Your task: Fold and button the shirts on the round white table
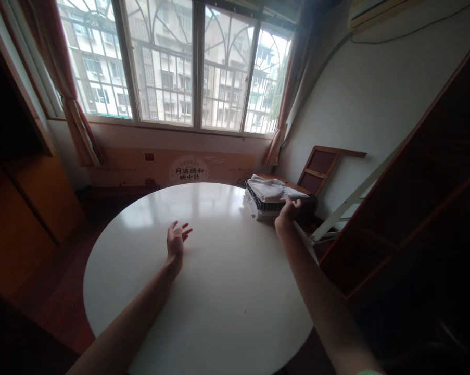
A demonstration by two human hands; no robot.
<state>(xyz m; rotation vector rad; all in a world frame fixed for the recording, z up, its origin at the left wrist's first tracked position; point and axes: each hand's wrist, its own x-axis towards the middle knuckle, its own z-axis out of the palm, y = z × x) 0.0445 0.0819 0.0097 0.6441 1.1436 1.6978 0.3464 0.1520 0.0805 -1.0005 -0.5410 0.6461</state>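
The stack of folded clothes (266,188) sits right of centre in the frame, at the far right edge of the round white table (219,302), with white cloth on top and a dark striped layer beneath. The right hand (287,213) is at the stack's right side; whether its fingers grip any cloth, I cannot tell. Left of the frame's centre, the left hand (176,242) is over the table, its fingers parted and holding nothing. Windows (164,78) fill the top of the frame.
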